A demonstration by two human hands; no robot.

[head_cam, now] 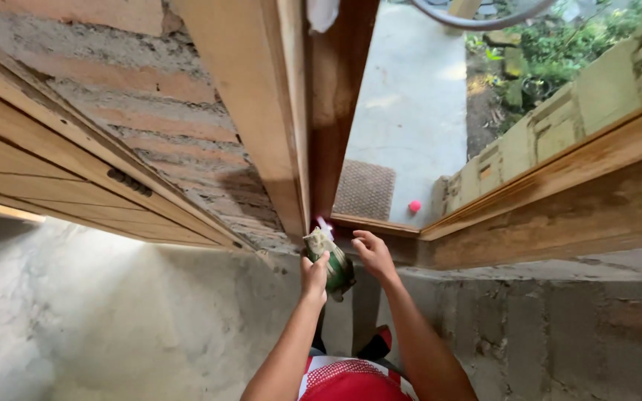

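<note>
A view from above showed a person's two bare arms reaching forward toward the bottom corner of a wooden door frame (pixel 291 111). The left hand (pixel 314 277) was closed around a green can-like container (pixel 338 269), its fingers wrapped about the body. The container's long axis ran up and away from the person, tilted slightly left, with a pale nozzle end (pixel 319 236) pointing at the base of the frame. The right hand (pixel 372 253) lay just right of the container, fingers loosely curled and holding nothing, touching or almost touching its upper part; which could not be told. Left of the frame stood a rough brick wall (pixel 157 111); below was a bare concrete surface (pixel 150 327). Beyond the open doorway lay a doormat (pixel 365 190), a small pink ball (pixel 414 206) and greenery (pixel 559 44) farther off.
</note>
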